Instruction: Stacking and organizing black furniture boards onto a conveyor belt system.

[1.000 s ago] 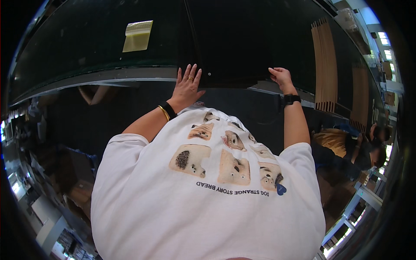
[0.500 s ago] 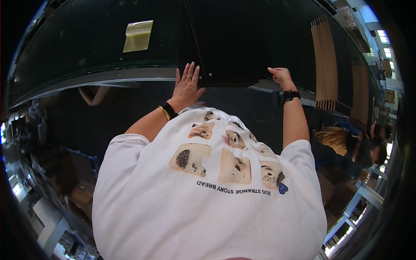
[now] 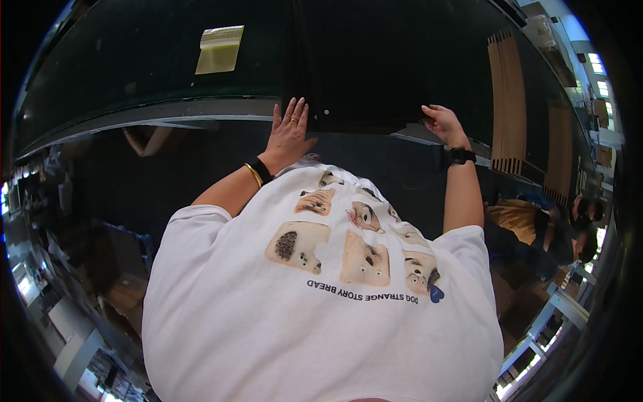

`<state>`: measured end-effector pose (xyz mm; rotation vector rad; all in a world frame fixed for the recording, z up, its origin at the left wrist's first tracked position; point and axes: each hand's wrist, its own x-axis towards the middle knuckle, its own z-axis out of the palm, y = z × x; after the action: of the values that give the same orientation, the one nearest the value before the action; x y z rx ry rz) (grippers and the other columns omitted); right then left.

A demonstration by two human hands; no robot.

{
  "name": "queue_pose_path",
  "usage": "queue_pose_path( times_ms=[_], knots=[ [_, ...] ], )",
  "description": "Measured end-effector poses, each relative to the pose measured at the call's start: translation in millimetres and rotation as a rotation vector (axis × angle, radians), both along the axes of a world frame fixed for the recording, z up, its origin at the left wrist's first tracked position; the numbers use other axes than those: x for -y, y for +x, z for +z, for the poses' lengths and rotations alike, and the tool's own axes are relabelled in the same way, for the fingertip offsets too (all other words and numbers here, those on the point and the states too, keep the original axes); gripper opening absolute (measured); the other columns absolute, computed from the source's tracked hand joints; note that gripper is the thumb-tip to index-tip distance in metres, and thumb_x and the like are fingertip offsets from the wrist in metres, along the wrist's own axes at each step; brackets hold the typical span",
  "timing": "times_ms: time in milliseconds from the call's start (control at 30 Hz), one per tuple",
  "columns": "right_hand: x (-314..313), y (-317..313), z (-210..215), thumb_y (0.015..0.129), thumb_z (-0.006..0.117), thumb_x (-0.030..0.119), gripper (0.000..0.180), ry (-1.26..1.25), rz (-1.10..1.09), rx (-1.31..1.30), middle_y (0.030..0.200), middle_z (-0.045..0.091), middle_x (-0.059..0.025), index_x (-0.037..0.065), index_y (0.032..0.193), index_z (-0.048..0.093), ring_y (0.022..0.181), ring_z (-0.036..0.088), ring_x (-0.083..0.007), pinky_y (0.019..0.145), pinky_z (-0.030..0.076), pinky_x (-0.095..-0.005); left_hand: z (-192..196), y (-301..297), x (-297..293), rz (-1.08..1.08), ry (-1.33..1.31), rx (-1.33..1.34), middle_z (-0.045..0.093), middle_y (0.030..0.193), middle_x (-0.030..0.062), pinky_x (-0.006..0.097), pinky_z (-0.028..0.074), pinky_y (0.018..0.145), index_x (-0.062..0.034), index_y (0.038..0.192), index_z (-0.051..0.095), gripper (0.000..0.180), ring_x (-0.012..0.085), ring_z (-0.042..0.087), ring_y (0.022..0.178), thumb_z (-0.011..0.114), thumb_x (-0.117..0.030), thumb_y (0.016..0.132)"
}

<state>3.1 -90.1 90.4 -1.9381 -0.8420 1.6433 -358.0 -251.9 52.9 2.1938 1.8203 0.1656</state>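
My left hand (image 3: 289, 134) lies flat at the near left edge of a stack of large black sheets (image 3: 362, 74), fingers stretched forward and held side by side. At the near right corner of the stack is my right hand (image 3: 443, 125), its fingers loosely bent, with a gap between the forefinger and the thumb. Nothing shows between those fingers. Two small pale dots mark the black surface near my left fingertips. Dark on dark, the separate sheet edges are hard to make out.
The stack rests on a dark green table (image 3: 154, 67) with a grey front edge (image 3: 201, 109). A yellow pad (image 3: 220, 50) lies at the left. Slotted brown cardboard strips (image 3: 508, 100) lie at the right, and another bundle (image 3: 558, 147) is beyond. A person (image 3: 569, 231) is at the far right.
My right hand has shifted slightly right and its fingers have loosened from a tighter curl. My left hand stays in nearly the same place. The view has moved a little.
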Motion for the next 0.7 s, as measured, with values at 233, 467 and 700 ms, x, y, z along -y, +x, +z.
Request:
queue_pose_path(
  times_ms=[233,467,700],
  knots=[
    [9.0,-4.7,-15.2,0.079,0.067,0.015,0.042,0.017,0.027,0.065,0.103,0.054,-0.0074,0.003,0.115,0.049,0.096,0.052,-0.0197,0.083,0.045,-0.0327,5.2,3.9,-1.0,-0.016,-0.005,-0.031,0.016,0.146,0.0142,0.047,-0.004,0.108,-0.0022,0.138,0.021,0.076,0.0257,0.007,0.137,0.054,-0.041,0.082],
    [12.0,-1.0,-23.5,0.08,0.067,0.02,0.041,0.109,0.155,0.271,0.102,0.055,-0.0044,0.006,0.114,0.05,0.093,0.053,-0.0168,0.08,0.045,-0.0327,5.1,4.2,-1.3,-0.015,0.002,-0.025,0.016,0.146,0.0136,0.047,-0.003,0.108,-0.0035,0.138,0.022,0.077,0.0251,0.007,0.137,0.057,-0.04,0.08],
    [24.2,-8.4,-32.1,0.077,0.07,0.023,0.04,0.033,0.033,0.135,0.098,0.057,-0.0055,0.003,0.108,0.054,0.087,0.054,-0.0169,0.079,0.045,-0.031,3.6,2.5,-1.8,-0.019,0.021,-0.041,0.017,0.146,0.0129,0.047,-0.002,0.109,-0.0042,0.138,0.023,0.075,0.0241,0.009,0.137,0.057,-0.038,0.08]
  ],
)
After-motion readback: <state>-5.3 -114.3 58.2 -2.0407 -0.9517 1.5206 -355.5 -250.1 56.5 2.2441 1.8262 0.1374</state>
